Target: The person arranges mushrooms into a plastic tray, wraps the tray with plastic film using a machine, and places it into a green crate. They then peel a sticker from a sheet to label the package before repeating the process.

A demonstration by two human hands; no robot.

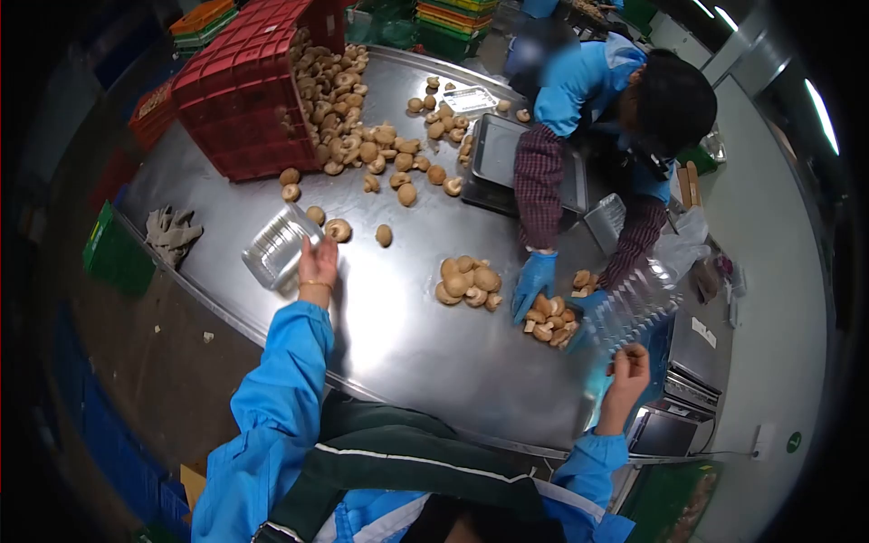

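My left hand (317, 267) grips the right edge of a clear plastic tray (272, 246), tilted over the metal table. Beside its fingertips lie loose brown mushrooms (338, 229). On the right, the fingers of my right hand (627, 376) are closed on the lower edge of a clear ridged plastic tray (634, 308), slightly blurred. A pile of mushrooms (468, 281) sits on the table between my hands. Close to my right hand, a co-worker's blue-gloved hands (534, 281) are at a container filled with mushrooms (552, 321).
A red crate (240, 100) lies on its side at the back left, mushrooms spilling from it onto the metal table (398, 335). Grey gloves (172, 233) rest by the left edge. In front of the co-worker (597, 100) stands a dark scale (498, 149). A green crate (118, 249) is at far left.
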